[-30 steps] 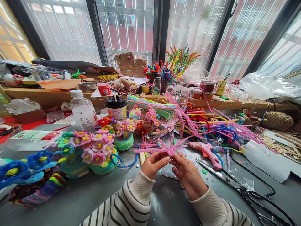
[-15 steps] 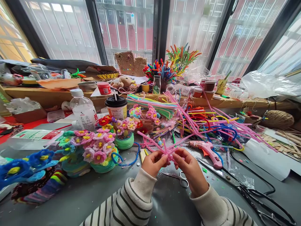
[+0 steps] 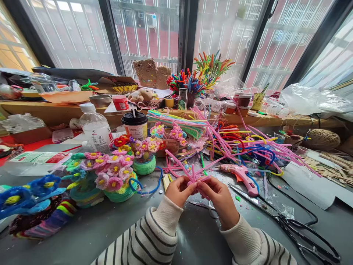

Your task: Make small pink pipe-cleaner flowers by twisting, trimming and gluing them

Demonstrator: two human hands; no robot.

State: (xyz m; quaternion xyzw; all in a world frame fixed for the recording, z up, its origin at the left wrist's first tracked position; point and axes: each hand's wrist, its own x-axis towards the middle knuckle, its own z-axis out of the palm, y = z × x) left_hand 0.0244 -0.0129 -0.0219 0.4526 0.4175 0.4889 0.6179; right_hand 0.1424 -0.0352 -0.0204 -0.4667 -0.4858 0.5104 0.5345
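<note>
My left hand (image 3: 179,190) and my right hand (image 3: 217,197) meet in front of me over the grey table (image 3: 91,232). Both are closed in a pinch on a bundle of pink pipe cleaners (image 3: 193,176), whose fuzzy stems fan up and out from between my fingertips. Striped sleeves cover both wrists. A pink glue gun (image 3: 242,176) lies just right of my right hand. Small scissors (image 3: 208,208) lie on the table under my hands, partly hidden.
Pipe-cleaner flower pots (image 3: 117,178) and blue flowers (image 3: 30,193) stand at the left. A cup with a black lid (image 3: 135,127) and a plastic bottle (image 3: 95,129) stand behind them. A heap of loose pipe cleaners (image 3: 248,145) fills the right middle. Large black scissors (image 3: 298,228) lie at the right.
My hands have drawn closer together on the pink bundle. Its stems, first spread flat sideways, now point upward and are gathered tighter.
</note>
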